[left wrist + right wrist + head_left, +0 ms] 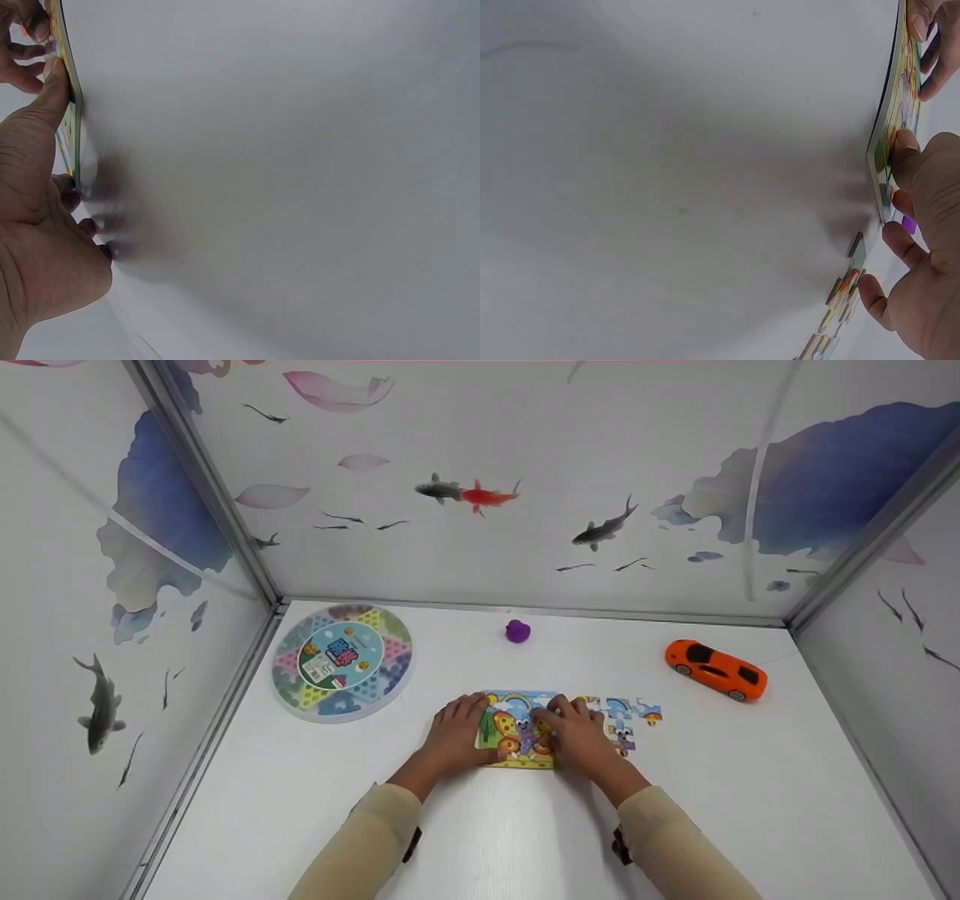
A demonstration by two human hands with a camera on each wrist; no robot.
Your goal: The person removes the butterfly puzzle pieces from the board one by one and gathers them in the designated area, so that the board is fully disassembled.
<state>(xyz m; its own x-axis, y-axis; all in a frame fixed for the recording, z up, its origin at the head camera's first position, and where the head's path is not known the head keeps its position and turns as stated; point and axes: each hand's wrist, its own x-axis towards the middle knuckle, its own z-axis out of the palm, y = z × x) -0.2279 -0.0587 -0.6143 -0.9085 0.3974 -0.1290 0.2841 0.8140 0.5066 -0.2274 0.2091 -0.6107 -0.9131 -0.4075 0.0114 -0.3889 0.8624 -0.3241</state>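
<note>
A rectangular cartoon jigsaw puzzle (pixel 517 726) lies in front of me in the head view. My left hand (pixel 454 733) holds its left end, the thumb (pixel 52 94) over the front corner and the other fingers along the left side. At the right end, my right hand (pixel 585 741) grips the puzzle with bent fingers. Its thumb (pixel 904 146) touches the picture near the front right corner. Whether a single piece sits under those fingertips is hidden. Several loose puzzle pieces (pixel 619 708) lie just right of my right hand, partly covered by it.
A round Chinese checkers box (pixel 397 660) lies at the back left of the white table (pixel 495 832). A small purple object (pixel 517 631) is near the back wall. An orange toy car (pixel 716 670) stands at the right. Printed panels enclose the back and sides.
</note>
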